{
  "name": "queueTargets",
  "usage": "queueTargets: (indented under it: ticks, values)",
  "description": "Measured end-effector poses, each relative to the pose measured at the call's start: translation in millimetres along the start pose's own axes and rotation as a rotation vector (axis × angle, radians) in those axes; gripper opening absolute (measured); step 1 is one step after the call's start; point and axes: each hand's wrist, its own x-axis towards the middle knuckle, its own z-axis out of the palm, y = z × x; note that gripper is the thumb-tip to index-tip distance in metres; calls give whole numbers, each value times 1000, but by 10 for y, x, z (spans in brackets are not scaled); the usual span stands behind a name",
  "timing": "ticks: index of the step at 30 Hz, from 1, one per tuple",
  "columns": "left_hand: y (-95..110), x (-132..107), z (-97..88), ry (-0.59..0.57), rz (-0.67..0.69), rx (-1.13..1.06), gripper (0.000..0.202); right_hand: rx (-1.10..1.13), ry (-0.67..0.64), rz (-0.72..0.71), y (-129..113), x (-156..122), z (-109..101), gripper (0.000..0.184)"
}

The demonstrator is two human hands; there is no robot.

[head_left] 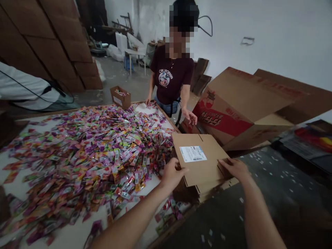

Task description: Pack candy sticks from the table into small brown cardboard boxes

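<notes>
- The left hand [172, 174] is wrapped around the near left edge of a flat, square brown corrugated cardboard box [204, 160], fingers curled and gripping.
- The right hand [234, 169] grips the box's opposite edge, fingers hooked over the side, so the box is held between both hands.
- The box sits at the corner of the table, on a stack of similar brown cardboard [210, 187]. A white printed shipping label with a barcode [193, 154] lies flat on its top.
- At the left, a wide heap of small shiny pink, purple, yellow and green sachets [85, 152] spreads across a white-topped table with a wooden rim [166, 116].
- Beyond the heap, a small open brown cardboard box [120, 97] holds more sachets.
- Across the table, a person in a dark maroon California T-shirt [171, 76] rests one hand [147, 101] at the table's edge. Their other hand [189, 117] is beside a large open cardboard carton printed in red [223, 110].
</notes>
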Motion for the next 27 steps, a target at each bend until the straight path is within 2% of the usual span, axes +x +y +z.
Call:
queueTargets:
  ticks: [1, 2, 4, 7, 9, 10, 12, 14, 15, 17, 18, 20, 21, 23, 25, 27]
  values:
    - [25, -12, -2, 26, 25, -5, 26, -15, -35, 51, -87, -115, -57, 61]
    - [33, -56, -78, 27, 39, -43, 25, -6, -67, 105, -207, -238, -148, 62]
    - [-2, -237, -427, -49, 56, -148, 24, 139, -69, 188, -540, -507, -404, 63]
    - [-170, -700, -1294, -130, 75, -175, 32, 573, -10, 181, -1256, -969, -815, 70]
    - [-342, -1116, -1964, -89, 16, -99, 35, 802, -63, 88, -1834, -1313, -928, 71]
    - [-437, -1350, -2289, -39, -27, -54, 35, 869, -134, 30, -2135, -1495, -890, 64]
    - [-632, -1850, -2871, 125, -90, -6, 35, 941, -340, -74, -2727, -1885, -593, 43]
    - [-824, -2347, -3314, 329, -136, -12, 37, 999, -539, -134, -3278, -2309, -54, 33]
    - [-921, -2575, -3477, 420, -157, -15, 37, 1036, -601, -132, -3529, -2527, 259, 36]
    - [-1130, -2968, -3695, 541, -196, 12, 35, 1088, -643, -26, -3977, -2936, 842, 56]
    - [-1244, -3128, -3760, 578, -210, 19, 34, 1101, -643, 50, -4171, -3109, 1069, 67]
    - [-1485, -3380, -3831, 647, -190, -55, 39, 1101, -646, 136, -4499, -3356, 1330, 84]
    - [-1600, -3474, -3849, 671, -163, -125, 45, 1104, -659, 115, -4633, -3426, 1365, 90]
    - [-1784, -3601, -3871, 695, -98, -257, 61, 1138, -751, -29, -4839, -3479, 1299, 99]
    - [-1864, -3651, -3887, 695, -34, -307, 75, 1212, -945, -191, -4962, -3473, 1173, 103]
    - [-1839, -3651, -3898, 694, 13, -280, 79, 1278, -1146, -292, -5013, -3470, 1118, 100]
